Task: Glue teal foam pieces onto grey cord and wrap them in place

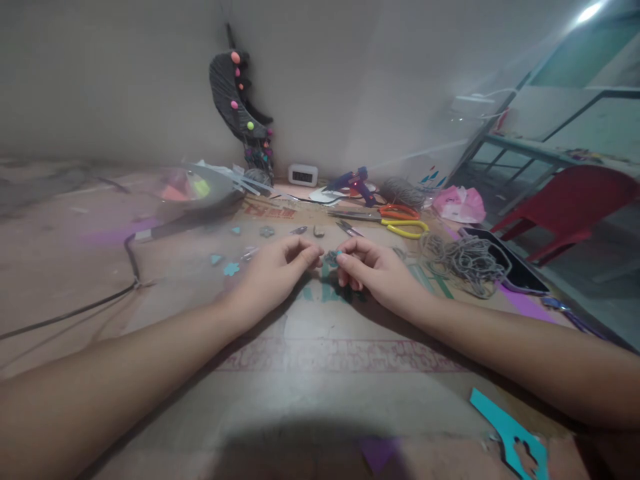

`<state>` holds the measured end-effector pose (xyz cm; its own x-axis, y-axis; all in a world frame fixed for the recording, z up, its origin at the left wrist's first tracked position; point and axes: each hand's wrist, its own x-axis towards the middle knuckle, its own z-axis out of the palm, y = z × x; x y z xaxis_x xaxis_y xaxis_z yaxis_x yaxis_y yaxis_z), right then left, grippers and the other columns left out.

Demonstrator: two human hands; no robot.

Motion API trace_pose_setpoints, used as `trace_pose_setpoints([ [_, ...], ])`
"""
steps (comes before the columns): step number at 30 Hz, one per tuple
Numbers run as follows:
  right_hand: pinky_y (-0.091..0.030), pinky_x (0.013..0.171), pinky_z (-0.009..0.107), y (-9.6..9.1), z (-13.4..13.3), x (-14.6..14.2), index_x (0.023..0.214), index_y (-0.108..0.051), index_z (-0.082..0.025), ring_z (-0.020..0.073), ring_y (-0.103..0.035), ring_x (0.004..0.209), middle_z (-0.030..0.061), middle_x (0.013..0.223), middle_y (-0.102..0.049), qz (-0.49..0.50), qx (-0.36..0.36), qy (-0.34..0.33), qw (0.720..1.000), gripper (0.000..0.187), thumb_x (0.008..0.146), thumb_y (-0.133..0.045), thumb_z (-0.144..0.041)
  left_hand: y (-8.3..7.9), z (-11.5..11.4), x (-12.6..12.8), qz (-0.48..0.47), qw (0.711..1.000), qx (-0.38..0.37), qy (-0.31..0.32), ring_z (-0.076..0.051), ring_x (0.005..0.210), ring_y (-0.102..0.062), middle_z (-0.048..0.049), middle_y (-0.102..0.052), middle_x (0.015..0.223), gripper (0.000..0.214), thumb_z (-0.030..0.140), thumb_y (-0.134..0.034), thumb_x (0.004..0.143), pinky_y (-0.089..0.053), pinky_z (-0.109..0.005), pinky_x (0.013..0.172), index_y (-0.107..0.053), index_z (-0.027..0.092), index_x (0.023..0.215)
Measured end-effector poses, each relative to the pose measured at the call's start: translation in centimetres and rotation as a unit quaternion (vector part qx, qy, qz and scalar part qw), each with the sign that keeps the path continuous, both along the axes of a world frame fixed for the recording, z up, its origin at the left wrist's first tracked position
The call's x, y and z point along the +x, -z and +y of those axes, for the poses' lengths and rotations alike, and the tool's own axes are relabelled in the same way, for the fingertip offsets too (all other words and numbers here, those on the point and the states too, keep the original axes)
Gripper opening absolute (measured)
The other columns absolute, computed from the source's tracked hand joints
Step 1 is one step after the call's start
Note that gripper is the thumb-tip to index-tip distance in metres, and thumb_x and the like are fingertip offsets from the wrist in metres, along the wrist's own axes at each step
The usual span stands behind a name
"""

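Presently the left hand and right hand meet mid-bench, fingertips pinched together on 1 small grey piece. Risk: tip-only grip; a slip would likely lose it among the teal scraps nearby.

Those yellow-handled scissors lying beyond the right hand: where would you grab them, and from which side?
Take the yellow-handled scissors by their handle loops, from above and from the right. They lie flat on the cardboard, blades seemingly pointing left, loops at the right end. The left hand and right hand both pinch a small grey piece.
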<state>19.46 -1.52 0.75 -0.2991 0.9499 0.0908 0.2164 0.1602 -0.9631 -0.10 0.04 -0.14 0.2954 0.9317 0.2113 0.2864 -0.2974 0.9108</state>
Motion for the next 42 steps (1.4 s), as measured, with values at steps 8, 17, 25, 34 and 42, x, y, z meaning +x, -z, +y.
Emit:
trace_pose_setpoints([
  [8,-0.035,0.046,0.023,-0.2,-0.1,0.0,0.088,-0.055,-0.021,0.0087,-0.049,0.048,-0.0054,0.059,-0.06,-0.02,-0.007,-0.005,1.0,0.026,0.087,-0.065,-0.045,-0.7,-0.6,0.1,0.03,0.999,-0.007,0.016,-0.022,0.084,-0.068,-0.0035,-0.076,0.087,0.027,0.045,-0.062,0.092,-0.051,-0.033,0.079,-0.072,0.02,0.088],
  [17,-0.034,0.046,0.023,-0.2,-0.1,0.0,0.09,-0.059,-0.019,0.0085,-0.047,0.049,-0.0041,0.061,-0.06,-0.026,-0.002,-0.011,1.0,0.031,0.088,-0.065,-0.049,-0.7,-0.7,0.0,0.044,0.999,0.025,0.011,-0.02,0.081,-0.066,-0.0023,-0.074,0.084,0.024,0.04,-0.06,0.092,-0.051,-0.033,0.081,-0.072,0.021,0.084],
  [25,-0.035,0.049,0.024,-0.1,0.0,0.1,0.088,-0.06,-0.019,0.0088,-0.048,0.051,-0.0032,0.063,-0.061,-0.022,0.005,-0.017,1.0,0.028,0.089,-0.065,-0.047,-0.5,-0.5,-0.1,0.037,0.999,0.035,0.017,-0.021,0.08,-0.065,-0.0025,-0.074,0.084,0.024,0.039,-0.058,0.094,-0.051,-0.033,0.081,-0.072,0.021,0.086],
  [34,-0.034,0.046,0.023,-0.1,0.1,0.1,0.087,-0.059,-0.02,0.0084,-0.046,0.049,-0.0039,0.061,-0.06,-0.01,0.015,0.004,1.0,0.036,0.086,-0.067,-0.055,0.0,-0.4,-0.2,0.03,0.999,0.018,0.028,-0.023,0.091,-0.067,-0.0046,-0.076,0.096,0.034,0.049,-0.054,0.097,-0.05,-0.034,0.084,-0.073,0.021,0.095],
  [42,-0.034,0.045,0.023,-0.2,0.0,0.2,0.085,-0.058,-0.02,0.0086,-0.047,0.05,-0.0038,0.062,-0.059,0.0,0.014,0.005,1.0,0.037,0.086,-0.067,-0.056,-0.5,-0.7,0.0,0.071,0.997,0.011,0.028,-0.022,0.088,-0.068,-0.0021,-0.076,0.092,0.019,0.039,-0.064,0.089,-0.051,-0.033,0.083,-0.074,0.023,0.092],
])
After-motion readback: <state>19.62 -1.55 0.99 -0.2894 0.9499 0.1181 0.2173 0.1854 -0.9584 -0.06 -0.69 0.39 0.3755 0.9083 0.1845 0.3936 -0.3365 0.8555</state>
